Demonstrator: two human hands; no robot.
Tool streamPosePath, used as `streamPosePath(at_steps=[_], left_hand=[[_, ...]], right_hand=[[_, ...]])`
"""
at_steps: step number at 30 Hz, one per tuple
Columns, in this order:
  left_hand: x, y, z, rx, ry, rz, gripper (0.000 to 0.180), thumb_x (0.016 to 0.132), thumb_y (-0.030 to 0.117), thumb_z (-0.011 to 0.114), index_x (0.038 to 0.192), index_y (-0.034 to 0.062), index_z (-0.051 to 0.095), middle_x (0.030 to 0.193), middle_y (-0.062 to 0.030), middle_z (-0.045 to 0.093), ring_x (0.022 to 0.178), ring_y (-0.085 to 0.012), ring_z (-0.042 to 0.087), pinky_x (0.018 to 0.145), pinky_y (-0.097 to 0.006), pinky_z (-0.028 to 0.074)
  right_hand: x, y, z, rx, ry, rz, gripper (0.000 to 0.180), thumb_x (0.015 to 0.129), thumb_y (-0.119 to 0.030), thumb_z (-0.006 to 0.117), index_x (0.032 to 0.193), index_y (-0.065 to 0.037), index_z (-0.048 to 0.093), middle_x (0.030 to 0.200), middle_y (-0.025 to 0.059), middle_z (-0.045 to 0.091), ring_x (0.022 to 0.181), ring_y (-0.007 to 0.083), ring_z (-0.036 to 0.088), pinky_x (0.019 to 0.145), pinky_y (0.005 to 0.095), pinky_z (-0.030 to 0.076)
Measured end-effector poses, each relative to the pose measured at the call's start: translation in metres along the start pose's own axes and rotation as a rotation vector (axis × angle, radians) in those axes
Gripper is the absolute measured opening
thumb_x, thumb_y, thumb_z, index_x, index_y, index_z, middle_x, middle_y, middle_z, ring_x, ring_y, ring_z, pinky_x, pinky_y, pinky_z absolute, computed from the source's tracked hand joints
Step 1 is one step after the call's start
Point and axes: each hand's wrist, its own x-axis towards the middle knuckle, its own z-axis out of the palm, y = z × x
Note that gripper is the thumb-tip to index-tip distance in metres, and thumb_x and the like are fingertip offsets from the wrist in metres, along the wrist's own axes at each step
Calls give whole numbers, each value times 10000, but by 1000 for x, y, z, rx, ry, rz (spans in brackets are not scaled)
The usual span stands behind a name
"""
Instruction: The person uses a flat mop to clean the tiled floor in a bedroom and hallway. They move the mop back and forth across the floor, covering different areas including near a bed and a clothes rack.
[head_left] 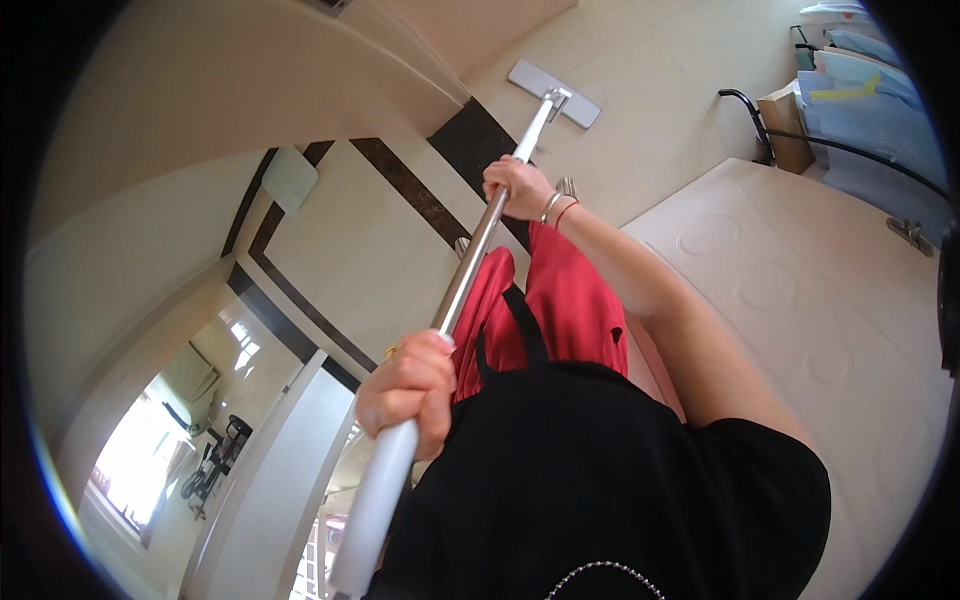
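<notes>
A flat mop (470,265) with a white and silver pole runs slantwise from the lower left to the upper middle. Around the white grip near its top end, my left hand (410,390) is closed. My right hand (517,187), with bracelets at the wrist, wraps the pole farther down, where the silver tube meets a white section. The rectangular white mop head (537,78) lies on the pale tiled floor, beyond a dark floor strip (472,125).
A cream panelled door (770,270) with a metal handle (908,236) stands close on my right. Past it, a black metal frame (745,105) sits beside a cardboard box (786,130) and bluish plastic bags (860,95). Walls and a doorway with a bright window (135,455) are at left.
</notes>
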Motion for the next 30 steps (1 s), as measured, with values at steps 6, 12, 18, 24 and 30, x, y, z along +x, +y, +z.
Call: streamPosePath(at_steps=[6, 12, 18, 24, 30], left_hand=[[-45, 70, -100, 131, -85, -173, 183, 745, -103, 525, 731, 66, 456, 637, -51, 528, 543, -170, 508, 691, -407, 513], [-72, 127, -150, 243, 17, -252, 188, 800, -3, 579, 701, 86, 447, 581, -21, 503, 509, -149, 485, 635, -370, 499], [-72, 126, -155, 226, 37, -127, 282, 856, 140, 680, 692, 99, 455, 565, -3, 512, 473, -134, 495, 568, -335, 498], [-70, 73, -125, 122, 52, -10, 263, 896, 165, 672, 753, 92, 463, 587, -21, 514, 485, -154, 505, 583, -366, 514], [-34, -22, -60, -49, -39, 77, 174, 828, -50, 558, 759, 62, 444, 634, -58, 522, 539, -182, 509, 663, -406, 506]], right_hand=[[-10, -99, 111, 80, 6, 39, 145, 670, -42, 657, 750, -138, 583, 767, 21, 596, 864, 266, 594, 662, 387, 516], [-17, -183, 187, 225, -80, 27, 141, 690, -50, 637, 800, -133, 604, 818, 52, 614, 912, 289, 604, 700, 410, 537], [-2, -211, 159, 166, -464, 73, 181, 716, -84, 625, 887, -143, 641, 913, 82, 653, 935, 312, 638, 740, 447, 539], [-1, -140, 105, 37, -416, 43, 172, 725, -105, 644, 892, -141, 634, 889, 82, 640, 896, 300, 649, 709, 428, 538], [4, -19, 37, -18, -67, -7, 119, 708, -61, 655, 726, -115, 550, 736, 59, 574, 809, 285, 583, 689, 381, 507]])
